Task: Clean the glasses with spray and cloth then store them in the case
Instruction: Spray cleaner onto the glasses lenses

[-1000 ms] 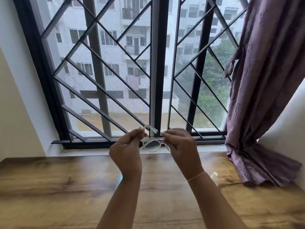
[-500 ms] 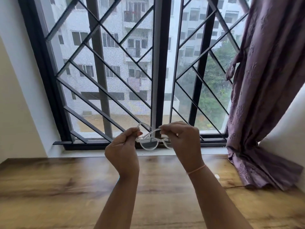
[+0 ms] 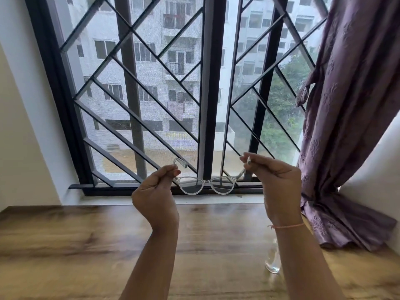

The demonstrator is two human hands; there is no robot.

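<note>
A pair of clear-framed glasses [image 3: 206, 184] hangs in the air in front of the window, lenses facing away and both temple arms unfolded. My left hand [image 3: 154, 192] pinches the left temple arm near its tip. My right hand [image 3: 276, 180] pinches the right temple arm. A clear spray bottle [image 3: 273, 259] stands on the wooden table [image 3: 71, 245], partly hidden behind my right forearm. No cloth or case shows in this view.
A black window frame with diagonal bars [image 3: 134, 100] fills the view behind the table. A purple curtain [image 3: 346, 126] hangs at the right, its bottom bunched on the table's right end. White walls flank both sides.
My hands have moved apart, unfolding the glasses' temple arms so the frame is spread wide. The camera has tilted down slightly, and the bottle is now more visible.
</note>
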